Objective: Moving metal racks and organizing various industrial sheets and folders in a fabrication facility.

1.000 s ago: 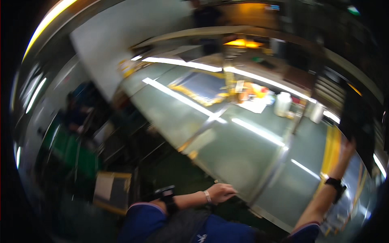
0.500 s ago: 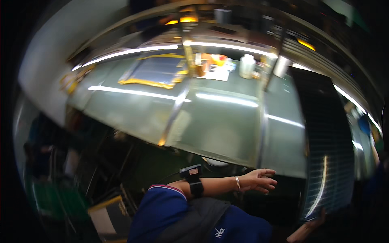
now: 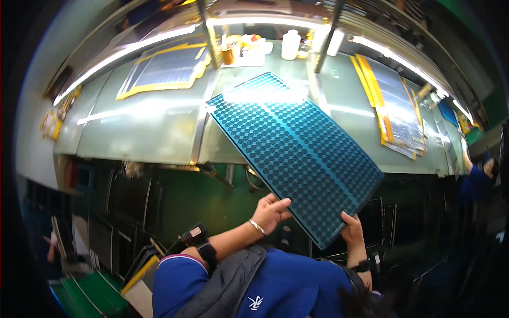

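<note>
Clamping with fingers and thumb of the left hand (image 3: 269, 213) on the left long edge of a thin, teal rectangular panel (image 3: 297, 146) patterned with dark round dots; gripping its near short edge, too, with the right hand (image 3: 354, 230). Stretching up and away from both hands, slanting leftward along its long axis, reaching out over a glossy, pale grey-green bench (image 3: 143, 140) (touching or not, impossible to say). Held only towards the near end, about equally close to each hand!
</note>
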Action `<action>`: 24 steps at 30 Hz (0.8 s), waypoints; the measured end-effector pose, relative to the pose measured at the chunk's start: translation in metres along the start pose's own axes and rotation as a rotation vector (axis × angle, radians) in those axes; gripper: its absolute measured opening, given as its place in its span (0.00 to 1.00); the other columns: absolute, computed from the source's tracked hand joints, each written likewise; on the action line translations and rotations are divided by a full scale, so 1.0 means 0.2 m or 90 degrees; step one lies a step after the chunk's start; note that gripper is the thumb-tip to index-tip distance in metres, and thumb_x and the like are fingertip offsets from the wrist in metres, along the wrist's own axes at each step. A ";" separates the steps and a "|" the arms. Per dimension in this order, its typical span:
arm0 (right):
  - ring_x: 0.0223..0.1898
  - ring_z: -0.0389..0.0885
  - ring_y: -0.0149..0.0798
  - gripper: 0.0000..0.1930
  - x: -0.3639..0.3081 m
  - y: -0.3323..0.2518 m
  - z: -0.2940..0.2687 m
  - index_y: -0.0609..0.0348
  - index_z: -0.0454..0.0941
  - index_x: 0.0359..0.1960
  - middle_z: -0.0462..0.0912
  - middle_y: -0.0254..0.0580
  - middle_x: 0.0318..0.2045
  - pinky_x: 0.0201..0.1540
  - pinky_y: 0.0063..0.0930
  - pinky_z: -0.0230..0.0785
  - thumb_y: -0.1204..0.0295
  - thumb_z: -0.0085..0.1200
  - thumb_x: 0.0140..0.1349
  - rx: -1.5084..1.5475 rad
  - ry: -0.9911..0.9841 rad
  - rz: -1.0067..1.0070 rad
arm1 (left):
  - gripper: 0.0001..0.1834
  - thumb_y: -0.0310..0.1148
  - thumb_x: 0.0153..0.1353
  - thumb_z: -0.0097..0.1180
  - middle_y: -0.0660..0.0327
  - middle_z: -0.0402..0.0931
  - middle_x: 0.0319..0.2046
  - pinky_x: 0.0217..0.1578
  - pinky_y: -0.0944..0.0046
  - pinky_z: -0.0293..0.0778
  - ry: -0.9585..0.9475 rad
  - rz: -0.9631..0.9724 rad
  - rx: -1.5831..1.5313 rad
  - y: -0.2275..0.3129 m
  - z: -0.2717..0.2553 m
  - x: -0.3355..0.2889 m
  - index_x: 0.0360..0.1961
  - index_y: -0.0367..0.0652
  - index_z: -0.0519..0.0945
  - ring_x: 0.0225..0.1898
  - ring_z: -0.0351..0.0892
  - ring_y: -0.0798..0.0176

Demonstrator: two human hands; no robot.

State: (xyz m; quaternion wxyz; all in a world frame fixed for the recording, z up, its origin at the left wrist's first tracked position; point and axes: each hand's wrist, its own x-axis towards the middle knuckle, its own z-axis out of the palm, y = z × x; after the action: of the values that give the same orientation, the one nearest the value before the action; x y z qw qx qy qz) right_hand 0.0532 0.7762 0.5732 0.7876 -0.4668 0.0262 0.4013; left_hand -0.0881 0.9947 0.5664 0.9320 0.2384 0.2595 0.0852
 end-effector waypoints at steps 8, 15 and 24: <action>0.49 0.66 0.58 0.31 0.17 0.06 0.29 0.67 0.65 0.51 0.68 0.61 0.48 0.54 0.44 0.54 0.66 0.60 0.45 -0.907 -0.054 -0.511 | 0.05 0.25 0.53 0.53 0.58 0.76 0.31 0.31 0.61 0.76 0.131 0.101 -0.004 -0.09 -0.30 -0.05 0.32 0.38 0.73 0.32 0.77 0.61; 0.50 0.66 0.60 0.34 0.13 0.13 0.55 0.64 0.68 0.48 0.63 0.69 0.50 0.52 0.43 0.59 0.52 0.58 0.44 -1.218 -0.395 -0.311 | 0.18 0.40 0.62 0.41 0.54 0.73 0.43 0.43 0.59 0.72 0.031 0.215 -0.060 -0.04 -0.17 -0.06 0.46 0.37 0.68 0.44 0.74 0.58; 0.44 0.71 0.55 0.29 0.12 0.07 0.53 0.62 0.71 0.46 0.69 0.65 0.44 0.45 0.42 0.63 0.52 0.54 0.48 -1.188 -0.478 -0.298 | 0.20 0.43 0.62 0.40 0.55 0.72 0.44 0.46 0.58 0.69 0.048 0.237 -0.073 -0.11 -0.16 -0.09 0.48 0.41 0.68 0.46 0.72 0.58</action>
State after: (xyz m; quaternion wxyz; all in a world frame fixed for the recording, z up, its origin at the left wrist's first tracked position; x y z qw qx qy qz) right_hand 0.0249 0.8753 0.6129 0.1278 -0.7302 -0.6347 0.2181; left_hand -0.1195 0.9828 0.5404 0.9017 0.2253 0.2405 0.2797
